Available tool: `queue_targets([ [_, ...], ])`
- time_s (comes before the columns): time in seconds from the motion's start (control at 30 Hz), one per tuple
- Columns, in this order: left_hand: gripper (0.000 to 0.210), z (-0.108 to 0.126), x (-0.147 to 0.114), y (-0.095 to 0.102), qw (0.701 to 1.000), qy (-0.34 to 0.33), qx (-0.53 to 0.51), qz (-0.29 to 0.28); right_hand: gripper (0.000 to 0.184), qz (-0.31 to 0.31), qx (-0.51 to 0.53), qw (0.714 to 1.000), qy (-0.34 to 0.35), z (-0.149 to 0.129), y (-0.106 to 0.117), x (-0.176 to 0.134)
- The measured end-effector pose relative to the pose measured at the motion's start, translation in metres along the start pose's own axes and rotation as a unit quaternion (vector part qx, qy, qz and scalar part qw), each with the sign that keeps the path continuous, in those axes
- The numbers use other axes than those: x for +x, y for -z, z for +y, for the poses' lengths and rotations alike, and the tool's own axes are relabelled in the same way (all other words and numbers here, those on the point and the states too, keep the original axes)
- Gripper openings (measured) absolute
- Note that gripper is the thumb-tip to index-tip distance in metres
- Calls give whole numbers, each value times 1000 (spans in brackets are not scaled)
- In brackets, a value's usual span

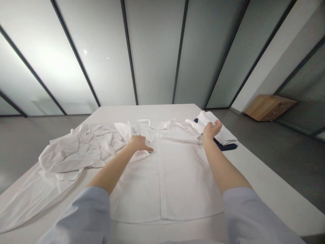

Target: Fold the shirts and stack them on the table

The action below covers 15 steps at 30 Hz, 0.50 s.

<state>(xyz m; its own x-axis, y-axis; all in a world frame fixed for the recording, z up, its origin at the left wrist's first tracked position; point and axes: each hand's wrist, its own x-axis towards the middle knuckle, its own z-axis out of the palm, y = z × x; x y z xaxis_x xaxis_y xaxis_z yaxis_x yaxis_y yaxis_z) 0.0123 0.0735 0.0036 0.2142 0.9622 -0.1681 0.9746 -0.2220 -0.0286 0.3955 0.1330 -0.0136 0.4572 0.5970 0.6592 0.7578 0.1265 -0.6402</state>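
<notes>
I monitor a white, button-front fabric shirt laid flat, hem toward the near edge of the counter. Left hand: over the shirt, thumb extended; grip unclear from here. Right hand: released, fingers half-curled, beside folded white cloth at the right edge.

The left forearm hides part of the shirt; the bottom edge crops both sleeves.
</notes>
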Motion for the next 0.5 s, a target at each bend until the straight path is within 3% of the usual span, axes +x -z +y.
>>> queue_targets([
  [0.07,73,6,5,4,999,-6,-1,51,41,22,-4,999,35,-11,-2,-6],
  [0.1,68,9,9,3,996,-9,-7,86,39,-10,-10,997,70,-19,-6,-13],
  [0.13,63,11,12,0,993,-12,-13,115,37,-75,-19,990,115,-28,-10,-21],
  [0.2,60,11,20,-11,990,-19,-21,141,35,-258,-56,945,192,-44,-21,-41],
  [0.23,61,10,23,-18,990,-19,-23,135,37,-333,-88,915,209,-49,-26,-52],
  [0.3,67,7,27,-31,994,-7,-28,106,43,-427,-156,867,204,-55,-34,-71],
  [0.37,77,4,29,-39,996,14,-38,80,50,-466,-206,841,181,-55,-38,-84],
  [0.5,105,8,27,-37,997,48,-45,47,55,-488,-234,824,167,-50,-33,-90],
])
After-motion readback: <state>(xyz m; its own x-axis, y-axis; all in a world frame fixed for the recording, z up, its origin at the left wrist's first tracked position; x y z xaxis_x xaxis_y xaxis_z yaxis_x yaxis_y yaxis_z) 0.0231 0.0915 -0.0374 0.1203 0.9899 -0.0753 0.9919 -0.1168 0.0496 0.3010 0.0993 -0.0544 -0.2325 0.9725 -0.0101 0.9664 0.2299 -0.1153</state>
